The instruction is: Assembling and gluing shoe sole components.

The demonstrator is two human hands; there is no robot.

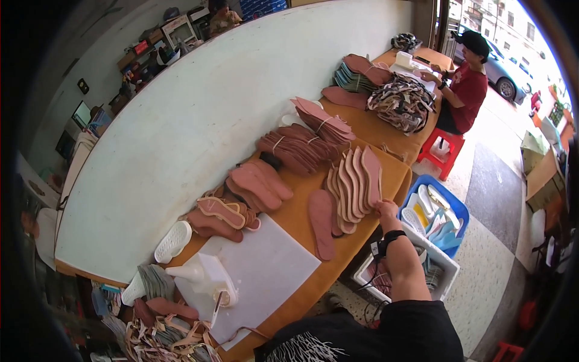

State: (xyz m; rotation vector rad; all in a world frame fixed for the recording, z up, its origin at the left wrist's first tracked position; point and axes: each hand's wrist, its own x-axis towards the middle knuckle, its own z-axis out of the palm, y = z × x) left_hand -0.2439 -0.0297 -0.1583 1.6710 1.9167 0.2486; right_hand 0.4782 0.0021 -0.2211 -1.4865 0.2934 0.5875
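My right hand (386, 209) reaches out to the edge of the table, its fingers closed on the near end of a pink-brown shoe sole (371, 172). That sole is the rightmost of a fanned row of overlapping soles (345, 187) with pale edges. Left of the row, a single sole (321, 224) lies flat. My left hand is out of view. On a pale grey board (271, 253) stands a white glue pot (208, 279) with a brush handle (216, 309) sticking out.
Bundled soles (295, 146) and a sandal (221, 212) line the white partition (199, 120). A pile of straps (166, 338) sits lower left. Beside the table stand a white foam box (449, 265) and a blue basket (463, 211). A person in red (467, 90) works at the far end.
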